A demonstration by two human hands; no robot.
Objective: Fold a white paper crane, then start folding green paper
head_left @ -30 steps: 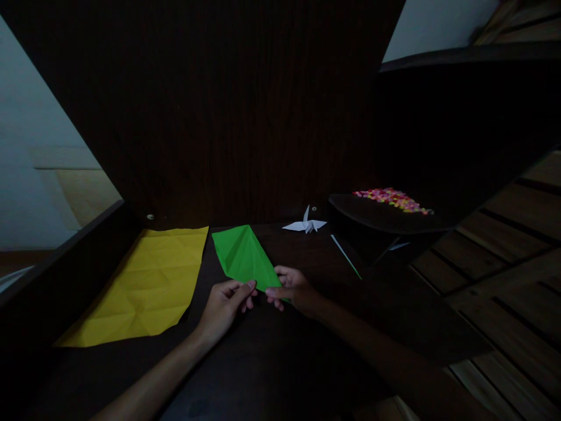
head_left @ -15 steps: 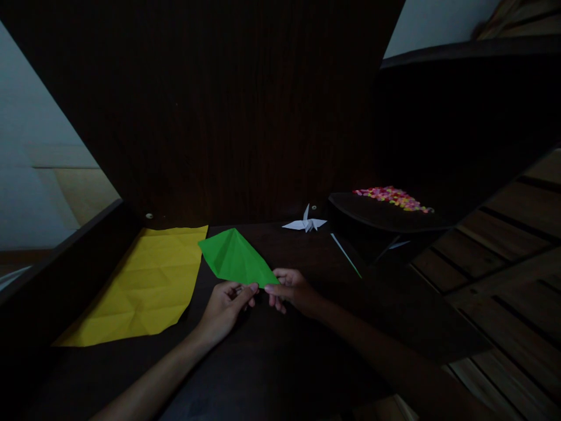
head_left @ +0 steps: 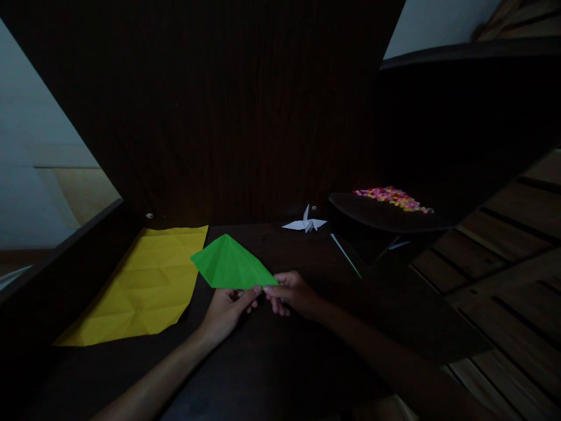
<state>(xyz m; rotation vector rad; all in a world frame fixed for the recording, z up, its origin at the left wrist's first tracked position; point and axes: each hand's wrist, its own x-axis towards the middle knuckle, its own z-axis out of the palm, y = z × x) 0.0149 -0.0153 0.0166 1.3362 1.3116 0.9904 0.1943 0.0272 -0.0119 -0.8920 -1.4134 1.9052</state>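
A folded, creased sheet of green paper is held up over the dark desk. My left hand pinches its near edge with the thumb on top, its other fingers partly hidden beneath. On the right corner of the same paper, my right hand closes thumb and fingers. The two thumbs lie close together. The paper fans out to the left, and its far left corner overlaps a yellow sheet of paper in the view. Beyond my right hand, a white origami crane stands near the back panel.
To the right of the crane lies a thin pale strip. A dark curved shelf bears a heap of small pink, red and yellow pieces. A raised side board borders the desk on the left. Wooden slats show at right.
The green paper has turned and tilted, its far end swinging left and slightly toward me. Both hands keep hold of it, having shifted only a little.
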